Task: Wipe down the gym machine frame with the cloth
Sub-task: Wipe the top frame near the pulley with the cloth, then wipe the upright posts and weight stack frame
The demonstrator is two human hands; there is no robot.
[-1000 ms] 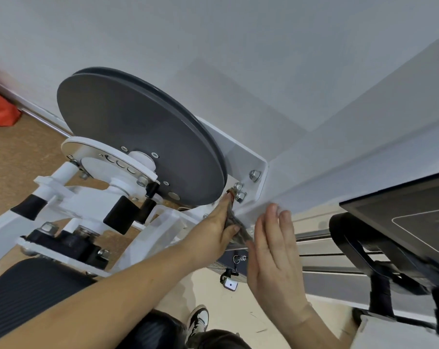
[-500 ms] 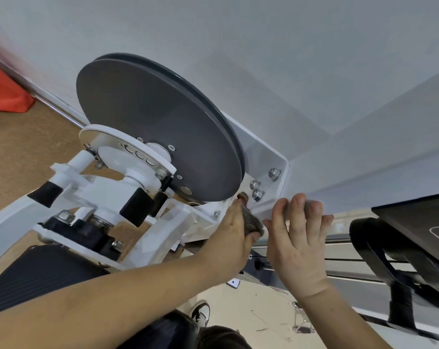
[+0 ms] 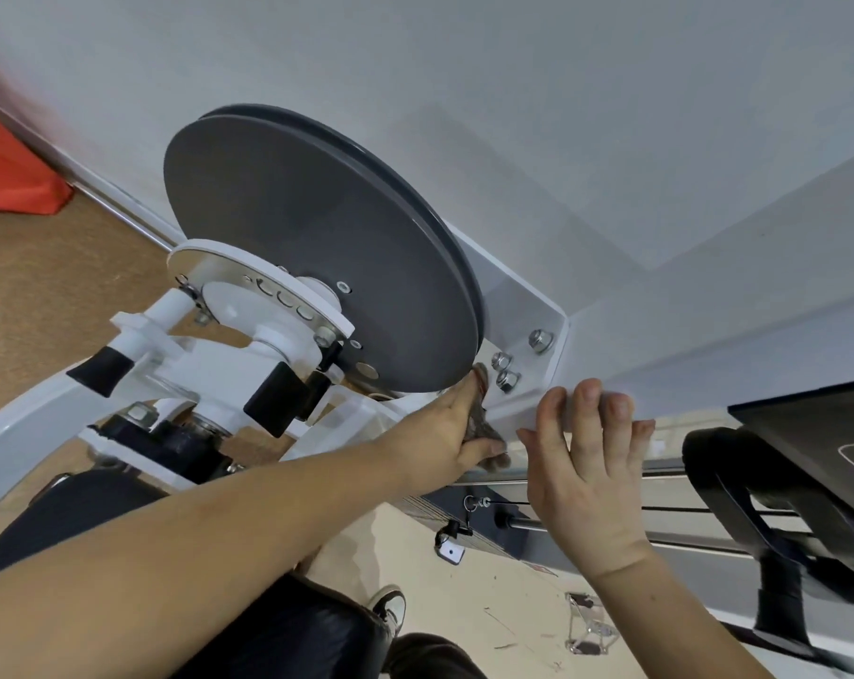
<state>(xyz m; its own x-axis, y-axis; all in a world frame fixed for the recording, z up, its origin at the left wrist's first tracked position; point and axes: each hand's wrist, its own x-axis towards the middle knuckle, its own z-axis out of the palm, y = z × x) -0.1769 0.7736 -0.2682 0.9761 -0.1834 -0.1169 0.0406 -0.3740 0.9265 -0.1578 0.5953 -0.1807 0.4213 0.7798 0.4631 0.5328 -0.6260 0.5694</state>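
Observation:
A white gym machine frame (image 3: 523,306) carries a large dark grey pulley disc (image 3: 317,252) and a bolted bracket. My left hand (image 3: 444,428) holds a small grey-brown cloth (image 3: 481,423) and presses it against the frame just below the disc's lower edge, next to the bolts (image 3: 506,370). Most of the cloth is hidden under my fingers. My right hand (image 3: 586,468) rests on the lower edge of the white frame to the right of the cloth, fingertips curled over that edge.
A black padded seat (image 3: 72,512) lies at lower left. White arms with black rubber stops (image 3: 273,399) sit under the disc. A black handle (image 3: 738,487) and dark panel (image 3: 817,433) are at right. An orange object (image 3: 9,174) sits on the brown floor at far left.
My right hand went from flat against the frame to gripping its lower edge with curled fingertips. My left hand stays with the cloth beside the bolts. The view shifted, moving the disc rightward.

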